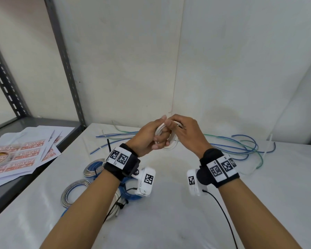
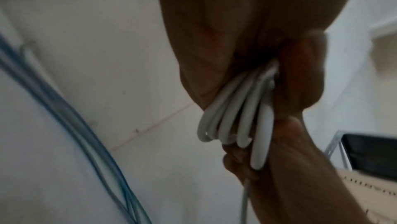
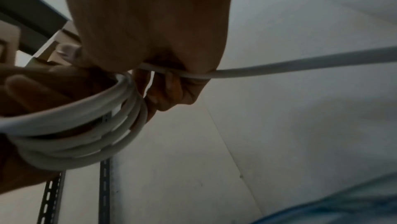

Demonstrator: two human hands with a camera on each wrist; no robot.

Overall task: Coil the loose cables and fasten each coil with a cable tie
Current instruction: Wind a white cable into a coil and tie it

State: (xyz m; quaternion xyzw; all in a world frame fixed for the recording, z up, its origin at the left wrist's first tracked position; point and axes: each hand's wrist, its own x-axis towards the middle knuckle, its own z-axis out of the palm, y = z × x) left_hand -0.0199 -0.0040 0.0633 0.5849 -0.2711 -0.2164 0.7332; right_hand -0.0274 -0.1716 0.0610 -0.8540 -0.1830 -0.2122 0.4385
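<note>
White cable coil (image 1: pixel 166 139) held above the bench (image 1: pixel 169 212) near its far edge, gripped in curled left hand (image 1: pixel 147 139). Free strand (image 3: pixel 300 65) pinched in right hand (image 1: pixel 187 135). Loose blue cables (image 1: pixel 241 148) along far edge; tied coils (image 1: pixel 93 169) toward left edge.

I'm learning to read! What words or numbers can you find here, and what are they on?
"FRAGILE": printed in orange on the sticker sheets on the grey shelf, seen upside down and repeated on many stickers.
The small print and little pictures beside each word are too small to read.
The wristbands carry black-and-white square code patterns and tiny marks, not readable words.
The wrist views show no writing.
</note>
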